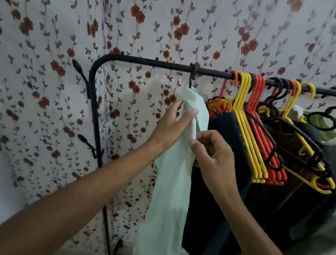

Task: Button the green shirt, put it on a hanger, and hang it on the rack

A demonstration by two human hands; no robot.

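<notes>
The green shirt (172,188) hangs from the rack rail (150,62) at centre frame on a black hanger hook (192,77). The hanger body is covered by the cloth. The shirt is seen edge-on as a narrow strip, and its lower end is cut off by the bottom edge of the frame. Buttons and buttonholes cannot be made out (the picture is slightly blurred). The rail runs out of the frame at the right.

The left hand (174,124) is at the upper part of the shirt, just below the hook. It holds a fold between the thumb on the near side and the straight fingers behind. The right hand (213,153), just below and to the right, has curled fingers and pinches the shirt's front edge between thumb and forefinger.

Red, yellow and black plastic hangers (247,125) and dark garments (219,188) hang just right of the shirt. A floral curtain (66,48) fills the background.
</notes>
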